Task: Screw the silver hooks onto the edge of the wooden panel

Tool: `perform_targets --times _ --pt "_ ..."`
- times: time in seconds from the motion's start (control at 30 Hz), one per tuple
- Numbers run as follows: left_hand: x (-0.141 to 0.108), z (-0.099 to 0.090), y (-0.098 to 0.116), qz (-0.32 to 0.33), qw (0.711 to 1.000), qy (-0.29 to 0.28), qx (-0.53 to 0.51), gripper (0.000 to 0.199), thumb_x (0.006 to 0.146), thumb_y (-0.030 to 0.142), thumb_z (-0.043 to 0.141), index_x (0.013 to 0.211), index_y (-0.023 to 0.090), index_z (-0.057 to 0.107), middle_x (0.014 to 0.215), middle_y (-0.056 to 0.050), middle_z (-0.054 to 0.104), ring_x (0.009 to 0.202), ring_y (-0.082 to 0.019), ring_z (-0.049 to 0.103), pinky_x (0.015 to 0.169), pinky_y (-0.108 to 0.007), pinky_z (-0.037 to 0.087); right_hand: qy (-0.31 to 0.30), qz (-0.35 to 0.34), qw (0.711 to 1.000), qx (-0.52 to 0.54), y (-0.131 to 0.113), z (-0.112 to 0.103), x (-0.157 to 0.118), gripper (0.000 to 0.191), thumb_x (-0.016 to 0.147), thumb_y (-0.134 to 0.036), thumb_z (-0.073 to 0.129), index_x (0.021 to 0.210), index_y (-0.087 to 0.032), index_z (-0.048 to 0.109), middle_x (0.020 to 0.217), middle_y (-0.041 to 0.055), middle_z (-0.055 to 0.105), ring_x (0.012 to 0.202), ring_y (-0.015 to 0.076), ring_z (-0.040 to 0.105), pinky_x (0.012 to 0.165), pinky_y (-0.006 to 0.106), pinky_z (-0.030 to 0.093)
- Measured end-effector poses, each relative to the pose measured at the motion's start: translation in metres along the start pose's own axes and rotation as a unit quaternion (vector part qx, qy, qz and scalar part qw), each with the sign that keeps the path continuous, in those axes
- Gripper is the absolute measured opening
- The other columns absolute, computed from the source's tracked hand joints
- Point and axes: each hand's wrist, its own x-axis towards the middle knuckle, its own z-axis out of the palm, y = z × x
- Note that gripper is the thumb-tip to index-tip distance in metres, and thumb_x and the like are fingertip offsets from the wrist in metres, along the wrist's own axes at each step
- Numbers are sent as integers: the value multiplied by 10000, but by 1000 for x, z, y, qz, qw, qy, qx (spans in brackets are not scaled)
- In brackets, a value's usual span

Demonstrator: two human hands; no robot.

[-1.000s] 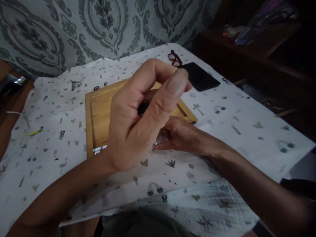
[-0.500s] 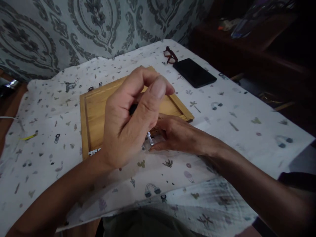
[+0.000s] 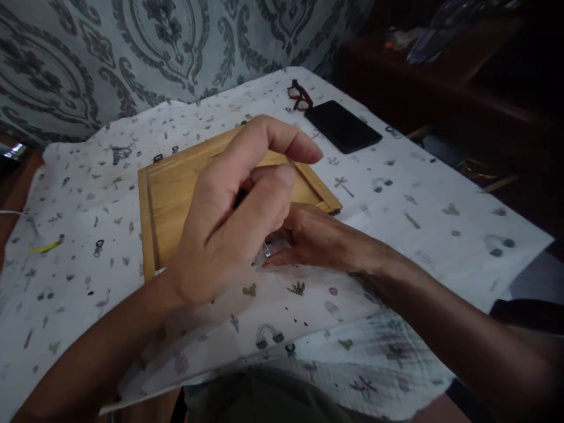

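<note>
A wooden cabinet door (image 3: 170,194) with a raised frame lies flat on the table in front of me. Over its near edge is my left hand (image 3: 238,211), its thumb and fingers curled around something dark that is mostly hidden; the index finger sticks out, bent. Lower and to the right, my right hand (image 3: 312,238) rests at the door's near edge, with thumb and fingers closed about a small metal hinge (image 3: 267,250). Only a bright sliver of that hinge shows between the hands.
A black tablet (image 3: 342,126) and red-framed glasses (image 3: 300,96) lie at the far right of the table. The printed tablecloth (image 3: 88,194) hangs over the near edge. A yellow strip (image 3: 46,247) lies on the left, near a white cable (image 3: 13,212). Patterned wallpaper (image 3: 163,41) rises behind.
My left index finger has straightened outward and lifted away from the thumb. The left hand now covers more of the metal fitting at the door's near left corner. My right hand stays at the hinge.
</note>
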Motion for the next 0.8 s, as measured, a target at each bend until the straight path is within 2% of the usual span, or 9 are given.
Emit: perform_targets --times 0.1,0.3,0.53,0.7,0.8 --pt "2 -1 0 -15 1000 15 -20 144 960 130 486 964 233 587 517 86 319 438 -84 255 433 -246 261 -5 -5 1000 -11 2 0 1 292 788 -358 810 1017 -206 711 1035 44 689 929 216 639 790 310 472" --pt "3 1 1 -3 999 39 -30 173 947 104 481 931 213 613 499 97 332 420 -77 330 447 -245 322 -7 -14 1000 -17 4 -1 0 283 808 -352 799 1028 -208 694 1060 43 675 926 201 623 781 302 454" --pt "1 3 1 14 998 50 -23 157 947 119 485 916 211 608 491 100 361 394 -72 327 429 -257 328 -4 -29 999 -19 5 0 0 271 818 -370 790 1014 -216 685 1031 46 664 935 208 609 792 308 445" --pt "3 5 3 -8 999 41 -9 171 905 119 465 919 228 595 488 101 247 374 -65 296 407 -229 263 3 -33 999 -15 7 2 0 271 817 -358 789 1017 -204 690 1034 46 661 932 206 611 803 314 442" --pt "8 -1 1 -26 1000 7 2 156 887 154 465 932 243 586 472 104 167 344 -60 247 404 -209 231 1 -30 1000 -8 6 1 0 287 811 -341 789 1039 -198 688 1050 46 664 935 203 610 803 312 446"
